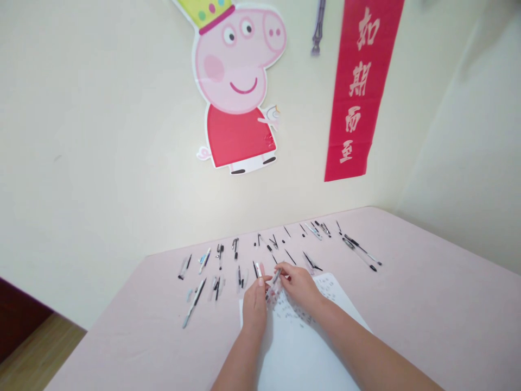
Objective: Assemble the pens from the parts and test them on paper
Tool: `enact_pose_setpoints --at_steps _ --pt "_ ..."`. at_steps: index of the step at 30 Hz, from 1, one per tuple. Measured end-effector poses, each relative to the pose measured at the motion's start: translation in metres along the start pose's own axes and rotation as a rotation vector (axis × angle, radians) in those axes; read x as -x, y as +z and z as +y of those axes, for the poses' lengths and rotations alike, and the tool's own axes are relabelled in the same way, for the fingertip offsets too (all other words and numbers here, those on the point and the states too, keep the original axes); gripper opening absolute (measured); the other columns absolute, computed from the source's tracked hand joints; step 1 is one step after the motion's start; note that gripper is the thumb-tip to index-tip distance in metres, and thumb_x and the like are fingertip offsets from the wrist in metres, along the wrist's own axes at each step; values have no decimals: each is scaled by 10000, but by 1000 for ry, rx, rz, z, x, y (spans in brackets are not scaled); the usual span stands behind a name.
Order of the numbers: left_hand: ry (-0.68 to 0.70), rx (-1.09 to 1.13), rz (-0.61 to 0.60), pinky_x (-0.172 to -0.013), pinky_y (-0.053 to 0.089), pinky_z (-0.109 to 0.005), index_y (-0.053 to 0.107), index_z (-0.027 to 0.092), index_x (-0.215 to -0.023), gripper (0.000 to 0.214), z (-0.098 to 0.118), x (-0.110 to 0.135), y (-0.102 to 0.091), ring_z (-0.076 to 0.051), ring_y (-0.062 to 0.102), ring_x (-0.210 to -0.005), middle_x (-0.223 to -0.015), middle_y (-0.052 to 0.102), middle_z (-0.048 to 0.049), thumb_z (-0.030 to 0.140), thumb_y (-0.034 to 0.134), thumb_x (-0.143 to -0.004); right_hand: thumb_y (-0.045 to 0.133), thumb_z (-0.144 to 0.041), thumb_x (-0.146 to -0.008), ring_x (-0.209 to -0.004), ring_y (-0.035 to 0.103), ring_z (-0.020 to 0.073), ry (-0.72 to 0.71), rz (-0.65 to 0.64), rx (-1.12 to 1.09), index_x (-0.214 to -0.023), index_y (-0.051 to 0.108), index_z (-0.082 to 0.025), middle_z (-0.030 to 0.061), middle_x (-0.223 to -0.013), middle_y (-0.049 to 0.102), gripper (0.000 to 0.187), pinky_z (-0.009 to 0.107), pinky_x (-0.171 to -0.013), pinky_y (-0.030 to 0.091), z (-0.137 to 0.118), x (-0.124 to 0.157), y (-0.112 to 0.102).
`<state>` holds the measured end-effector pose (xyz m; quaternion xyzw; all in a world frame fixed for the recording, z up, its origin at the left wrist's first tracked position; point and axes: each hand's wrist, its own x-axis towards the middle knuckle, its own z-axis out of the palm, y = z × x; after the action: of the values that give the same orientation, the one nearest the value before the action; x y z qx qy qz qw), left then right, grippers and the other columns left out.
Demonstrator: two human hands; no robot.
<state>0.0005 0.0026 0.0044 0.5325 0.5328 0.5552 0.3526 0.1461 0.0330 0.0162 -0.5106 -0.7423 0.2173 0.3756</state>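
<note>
Both my hands meet over the top edge of a white sheet of paper [301, 347] with scribbles on it. My left hand [255, 298] pinches a small white pen part between thumb and fingers. My right hand [299, 283] is closed round a clear-barrelled pen [275, 281], which slants toward the left hand. The two hands nearly touch at the pen's end. Whether the parts are joined I cannot tell.
Several pens, caps and refills lie scattered in rows on the pink table [427, 304]: one pen [194, 303] at the left, two black pens [360, 251] at the far right. A cartoon pig sticker [238, 87] and a red banner [358, 87] hang on the wall.
</note>
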Motion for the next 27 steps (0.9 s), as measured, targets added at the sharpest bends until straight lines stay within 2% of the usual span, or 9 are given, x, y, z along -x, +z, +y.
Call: enact_pose_setpoints --at_steps 4,9,12,15,20,24,27 --pt "-29 -6 -9 -537 429 -281 684 136 -863 577 -5 -1 -3 -155 542 -574 -661 610 -60 573 309 -829 464 -158 -739 -649 607 156 67 103 -65 -950 591 -198 19 -747 677 250 254 -628 436 8 -2 0" --pt "-69 56 24 -547 411 -272 680 118 -825 541 -3 -4 -4 -142 522 -542 -644 619 -61 518 316 -838 428 -261 -805 -580 597 145 116 156 -314 -930 506 -195 7 -668 648 162 240 -550 444 1 -4 0" --pt "-130 103 40 -544 408 -270 676 112 -791 505 -3 -6 -3 -139 516 -536 -623 609 -55 494 347 -823 424 -407 -830 -485 544 134 168 135 -463 -861 485 -188 -13 -553 592 230 237 -498 431 -10 -3 1" --pt "-169 159 55 -546 411 -265 667 111 -805 473 -5 -7 -2 -134 511 -545 -629 603 -48 472 363 -819 434 -494 -812 -398 455 107 273 108 -580 -796 496 -179 -45 -452 503 322 213 -419 366 -20 1 6" --pt "-178 171 70 -555 411 -261 664 107 -784 464 -7 -8 -3 -130 507 -548 -622 596 -45 465 371 -820 444 -573 -781 -374 406 74 405 87 -668 -747 540 -163 -56 -438 466 422 191 -399 318 -25 15 25" --pt "-177 174 93 -542 404 -258 656 119 -715 437 -6 -8 -3 -131 510 -528 -573 568 -27 462 398 -797 435 -608 -769 -400 430 69 437 59 -738 -756 529 -162 -47 -483 494 457 184 -412 330 -17 24 39" --pt "-178 196 106 -540 397 -257 648 122 -703 403 -6 -8 -3 -132 510 -534 -567 558 -21 440 413 -780 479 -557 -764 -412 418 73 396 -13 -725 -752 503 -171 -51 -497 489 387 191 -421 329 -11 27 40"
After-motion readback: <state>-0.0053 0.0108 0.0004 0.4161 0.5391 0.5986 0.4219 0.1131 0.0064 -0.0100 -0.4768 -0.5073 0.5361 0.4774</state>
